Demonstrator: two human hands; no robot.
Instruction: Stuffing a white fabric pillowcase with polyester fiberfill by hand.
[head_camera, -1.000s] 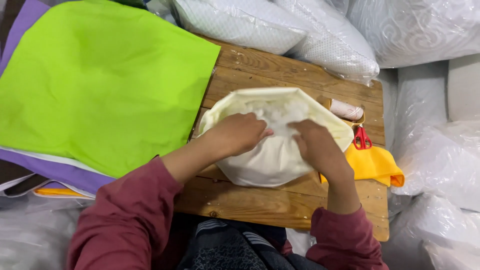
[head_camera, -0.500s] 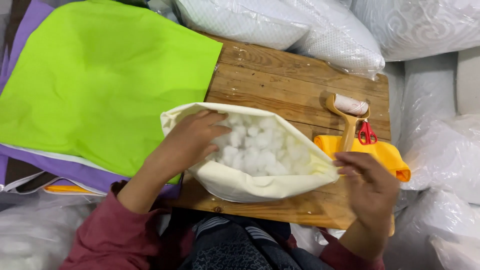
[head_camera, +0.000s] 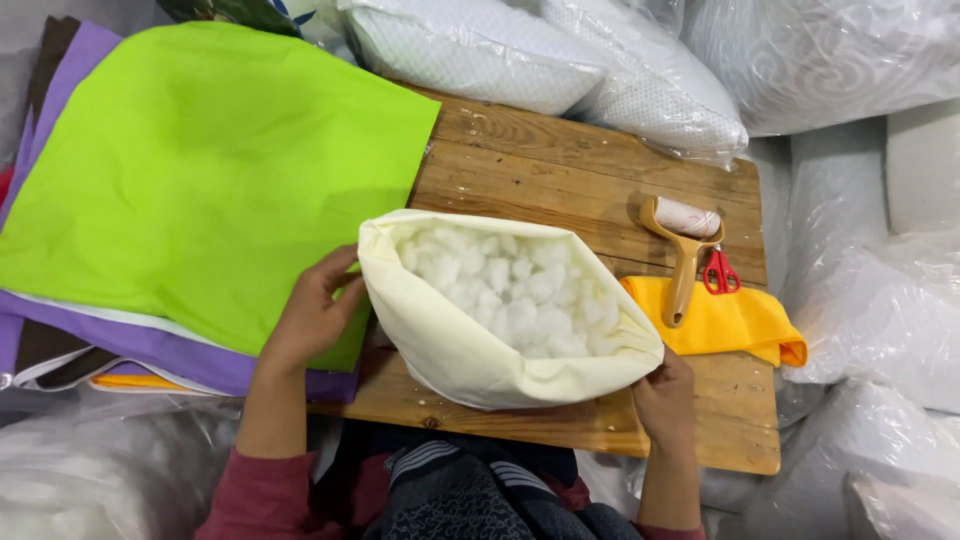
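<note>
Wooden table (head_camera: 560, 170) is bearing a cream cover (head_camera: 450, 345) with stuffing (head_camera: 510, 285); left hand (head_camera: 310, 315) at 9 o'clock and right hand (head_camera: 662, 392) at 4 o'clock are gripping its rim, best kept taut.

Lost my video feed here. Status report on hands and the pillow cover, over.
Left hand and right hand grip opposite ends of the cream pillow cover. Mouth open, white stuffing showing. Lint roller and red scissors lie clear beside it.

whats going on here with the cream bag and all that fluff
A person holds a cream fabric cover open on a wooden table. Their left hand grips its left edge and their right hand its right corner. White fibre filling shows inside the mouth. A lint roller, red scissors and yellow cloth lie to the right, with a green cover to the left.
</note>
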